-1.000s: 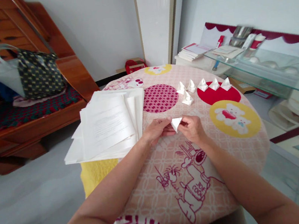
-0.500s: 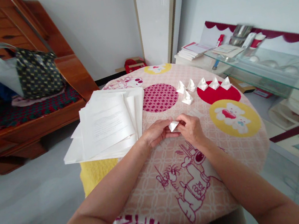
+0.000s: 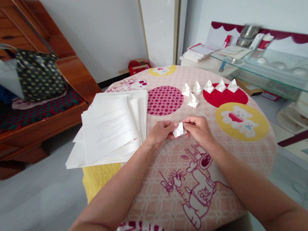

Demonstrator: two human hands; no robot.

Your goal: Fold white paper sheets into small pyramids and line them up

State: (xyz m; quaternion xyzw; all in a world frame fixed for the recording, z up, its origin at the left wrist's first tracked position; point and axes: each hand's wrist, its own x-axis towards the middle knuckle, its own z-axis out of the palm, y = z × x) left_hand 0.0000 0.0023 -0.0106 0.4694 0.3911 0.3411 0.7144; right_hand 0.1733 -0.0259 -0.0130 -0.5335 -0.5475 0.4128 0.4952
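Note:
Between my two hands, above the round table, is a small folded piece of white paper (image 3: 179, 130) with crease lines on its face. My left hand (image 3: 161, 133) pinches its left side, thumb on top and fingers partly hidden beneath. The right edge is gripped by the thumb and fingers of my right hand (image 3: 199, 127). Several folded white paper boats (image 3: 208, 87) stand beyond my hands, most of them in a row and one closer to me (image 3: 193, 101). Left of my hands lies a stack of white paper sheets (image 3: 108, 127), the top one printed.
A patterned cloth (image 3: 154, 186) covers the table, with a yellow cloth (image 3: 102, 177) hanging at its left edge. To the right stands a glass-topped cabinet (image 3: 279, 71) bearing papers and containers. A wooden bench (image 3: 76, 75) with a dotted bag (image 3: 40, 73) is at the left.
The folded paper has turned from a pointed, triangular look to a flatter, squarer one. My right hand has shifted slightly right, its fingers now at the paper's edge.

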